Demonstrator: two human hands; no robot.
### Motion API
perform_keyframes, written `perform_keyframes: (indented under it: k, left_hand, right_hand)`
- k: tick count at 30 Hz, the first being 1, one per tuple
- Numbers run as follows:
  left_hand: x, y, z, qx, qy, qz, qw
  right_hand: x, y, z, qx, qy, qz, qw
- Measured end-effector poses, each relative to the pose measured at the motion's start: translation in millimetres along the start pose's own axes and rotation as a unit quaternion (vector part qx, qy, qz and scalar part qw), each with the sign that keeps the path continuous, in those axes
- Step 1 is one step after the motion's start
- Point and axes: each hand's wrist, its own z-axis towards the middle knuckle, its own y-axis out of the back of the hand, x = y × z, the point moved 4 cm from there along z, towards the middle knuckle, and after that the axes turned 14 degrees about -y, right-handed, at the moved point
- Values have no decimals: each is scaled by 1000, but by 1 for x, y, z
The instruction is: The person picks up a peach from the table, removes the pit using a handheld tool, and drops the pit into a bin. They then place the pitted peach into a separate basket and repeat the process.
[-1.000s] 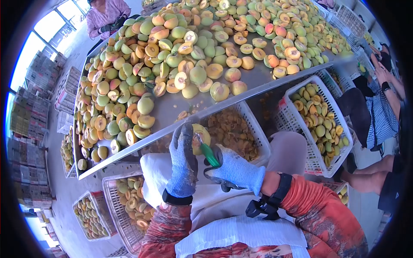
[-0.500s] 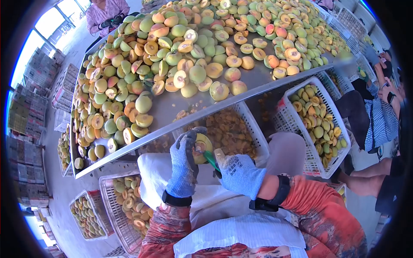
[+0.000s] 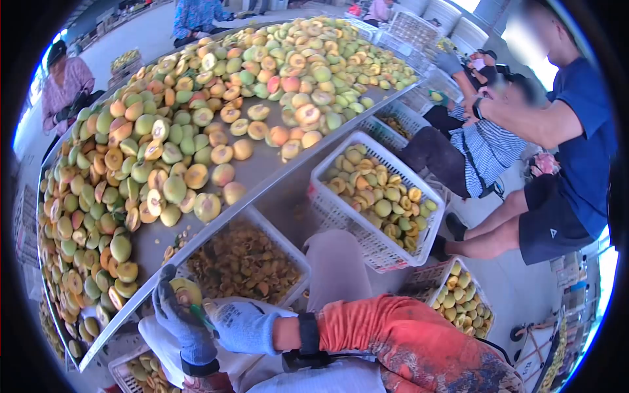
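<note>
My left hand (image 3: pixel 175 319), in a grey-blue glove, grips a halved yellow peach (image 3: pixel 184 289) just below the metal table edge. My right hand (image 3: pixel 241 323), in a light blue glove, holds a green-handled pitting tool (image 3: pixel 202 316) pressed into the cut face of that peach. Both hands sit low at the left of the view, over my white apron. The tool's tip is hidden in the fruit.
A metal table (image 3: pixel 259 167) is heaped with whole and halved peaches. Below its edge stand a white crate of pits and scraps (image 3: pixel 244 262) and a crate of peach halves (image 3: pixel 377 196). Other people sit at the right and far left.
The view has swung to the right, so my hands now sit lower left. The hands stay together on the peach and tool. People on the right have come into view.
</note>
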Motion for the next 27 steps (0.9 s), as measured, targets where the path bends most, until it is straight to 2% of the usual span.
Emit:
perform_keyframes:
  k: [1, 3, 4, 5, 6, 8, 9, 10, 12, 14, 16, 17, 19, 20, 22, 23, 24, 25, 26, 27]
  left_hand:
    - [9, 1, 0, 10, 15, -40, 999]
    - [6, -5, 3, 73, 117, -145, 980]
    - [-6, -10, 6, 109, 170, -175, 964]
    - [-17, -16, 5, 101, 275, -199, 935]
    - [-16, -14, 7, 105, 274, -199, 935]
    - [-10, -10, 15, 132, 209, -118, 962]
    - [-14, -13, 16, 87, 142, -144, 976]
    - [-16, -14, 15, 89, 144, -144, 975]
    - [-33, -12, 20, 126, 4, -6, 992]
    - [-29, -11, 18, 138, 10, -14, 990]
    - [-22, -13, 18, 129, -62, -3, 990]
    - [-16, -13, 20, 130, -62, -3, 990]
    - [-3, -13, 21, 100, 9, -52, 994]
    - [-1, -17, 21, 99, 8, -53, 994]
    - [2, -23, 20, 111, 25, -206, 972]
    - [4, -23, 17, 90, 32, -251, 963]
    - [-20, -33, 14, 78, -18, -259, 963]
    - [-16, -29, 18, 95, -44, -202, 974]
    - [-13, -26, 12, 74, 16, -209, 975]
    - [-7, -26, 11, 56, -4, -218, 974]
  right_hand:
    - [-2, 14, 0, -15, -12, -7, 1000]
    - [-6, 24, 5, 83, -40, -40, 995]
    - [-12, 24, 6, 80, -43, -43, 995]
    - [-18, 21, 9, 71, -27, -79, 994]
    - [-17, 23, 10, 61, -9, -112, 992]
    - [-7, 24, 7, 45, 9, -75, 996]
    - [0, 26, 4, 51, -15, -35, 998]
    - [4, 25, 2, 57, -38, 6, 998]
    - [10, 25, -1, 64, -28, 19, 997]
    - [15, 36, -1, 81, -68, 88, 991]
    - [14, 34, -3, 81, -67, 113, 988]
    - [12, 33, -4, 84, -67, 136, 985]
    - [9, 29, 1, 80, -80, 173, 978]
    - [6, 30, 5, 73, -89, 207, 972]
    - [6, 44, 9, 160, -111, 339, 920]
    - [-14, 13, 24, 135, -86, 375, 913]
    - [-1, 33, 12, 258, -213, 442, 832]
    - [-1, 29, 10, 282, -209, 499, 793]
    - [1, 29, 10, 271, -194, 480, 811]
    - [5, 30, 8, 256, -202, 473, 819]
